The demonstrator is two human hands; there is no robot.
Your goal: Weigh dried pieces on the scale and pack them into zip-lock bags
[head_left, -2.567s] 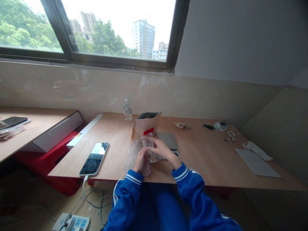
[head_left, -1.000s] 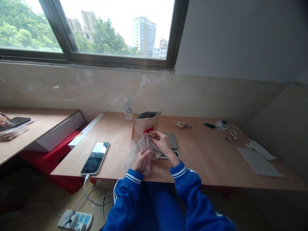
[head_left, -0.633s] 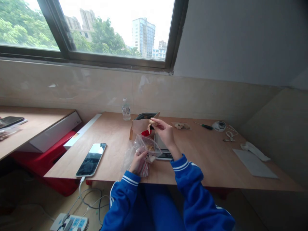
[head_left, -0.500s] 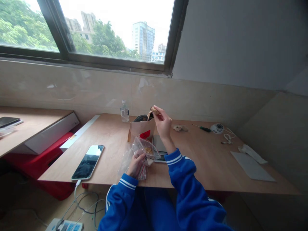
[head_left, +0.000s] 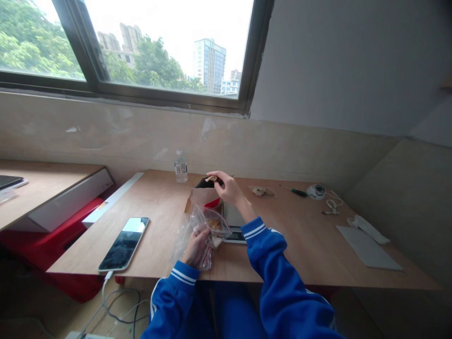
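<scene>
1 brown dried piece [head_left: 212,179] is pinched by the right hand [head_left: 229,189] at the open mouth of the kraft paper pouch [head_left: 201,197]; whether the rim has been passed cannot be told. 2.6 s ago both hands were brought together at the clear zip bag [head_left: 203,217]; 0.5 s ago the piece was held higher, above the pouch's right side, and since then it has been lowered and carried to the left. the clear zip bag is kept gripped by the left hand [head_left: 196,244], its mouth spread open and more brown pieces [head_left: 213,225] seen inside. below that hand, red-striped zip bags [head_left: 205,260] are bunched near the front edge of the tabletop [head_left: 282,249]. the digital scale [head_left: 233,216], just right of the pouch, is partly covered by the clear zip bag and the right forearm [head_left: 247,210]. the smartphone [head_left: 124,245], water bottle [head_left: 181,170], screwdriver [head_left: 299,192] and dome camera [head_left: 317,191] have been left where they lay.
</scene>
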